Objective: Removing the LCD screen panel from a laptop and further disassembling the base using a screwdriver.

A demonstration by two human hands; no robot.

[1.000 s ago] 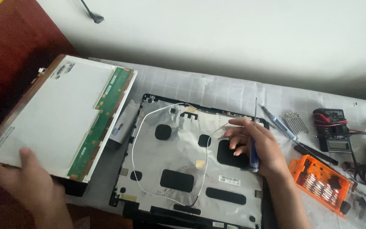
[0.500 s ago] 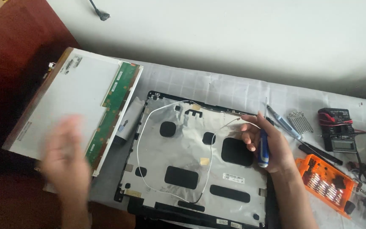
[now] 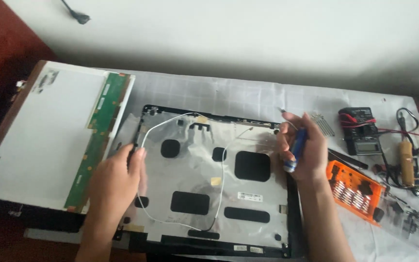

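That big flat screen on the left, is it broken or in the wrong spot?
The screen panel lies face down and askew beside the open laptop lid, its green circuit strip bared. It is taken out of the lid; no cracks show.

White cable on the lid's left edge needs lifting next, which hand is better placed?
Probably the left hand: its fingers rest at the laptop lid's left edge, right beside the white cable. The right hand is across the lid, gripping a blue screwdriver.
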